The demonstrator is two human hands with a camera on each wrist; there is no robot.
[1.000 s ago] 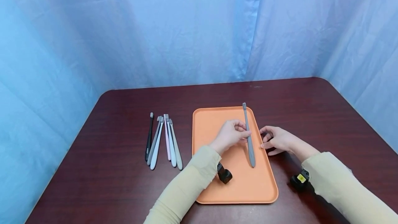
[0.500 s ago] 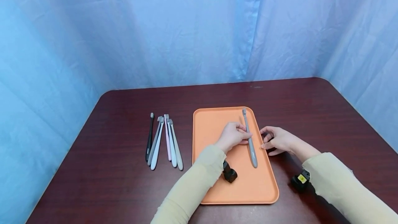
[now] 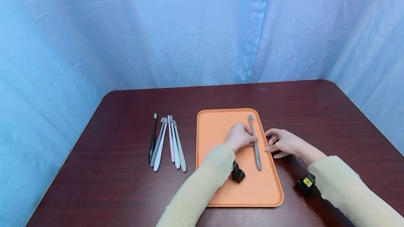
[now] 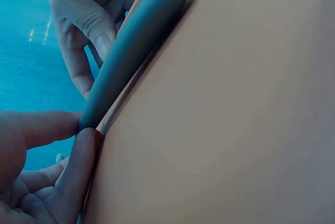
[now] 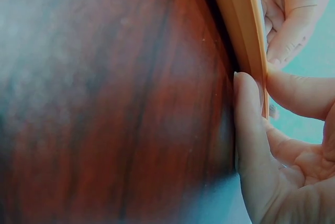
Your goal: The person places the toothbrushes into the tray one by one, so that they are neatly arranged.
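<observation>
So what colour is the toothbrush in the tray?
Grey toothbrush, clearest in the head view.

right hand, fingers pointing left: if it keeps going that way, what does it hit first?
Likely the orange tray rim, which the right hand already touches; beyond it, the grey toothbrush.
</observation>
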